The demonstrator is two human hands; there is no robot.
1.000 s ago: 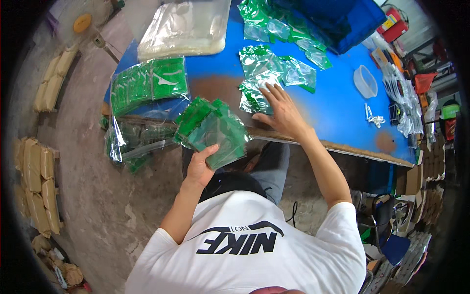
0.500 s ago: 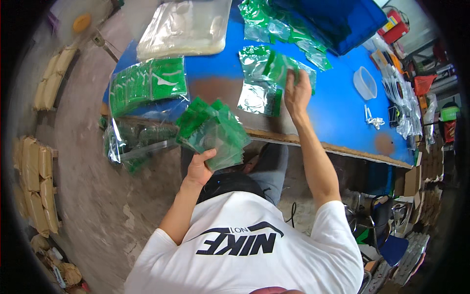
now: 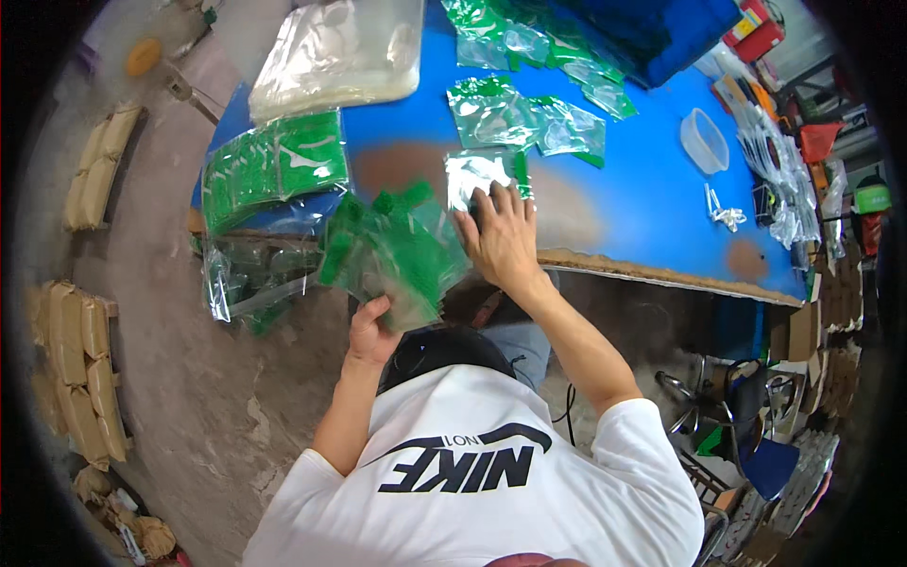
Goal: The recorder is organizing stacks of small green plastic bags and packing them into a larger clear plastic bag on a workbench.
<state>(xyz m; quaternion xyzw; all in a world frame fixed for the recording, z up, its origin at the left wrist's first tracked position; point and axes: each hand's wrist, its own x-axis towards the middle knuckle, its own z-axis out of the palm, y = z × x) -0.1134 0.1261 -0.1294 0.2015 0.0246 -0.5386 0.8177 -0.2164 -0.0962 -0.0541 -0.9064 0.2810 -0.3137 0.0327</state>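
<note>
My left hand is closed round the lower edge of a fanned bunch of green-and-clear plastic packets, held off the near table edge. Over on the blue table, my right hand lies on a shiny clear packet with a green strip. Its fingers are stretched and slightly apart, and they hide part of that packet. Just beyond lie two more packets, a left one and a right one. A loose pile of similar packets spreads behind them.
A large clear bag full of neat green packets hangs over the left table edge below a stack of clear plastic sheets. At the back stands a blue bin. A white bowl and small white pieces sit right.
My right hand has moved left and nearer, leaving a packet on the table beyond and coming down on the shiny one. The bunch in my left hand has tilted and shifted slightly left.
</note>
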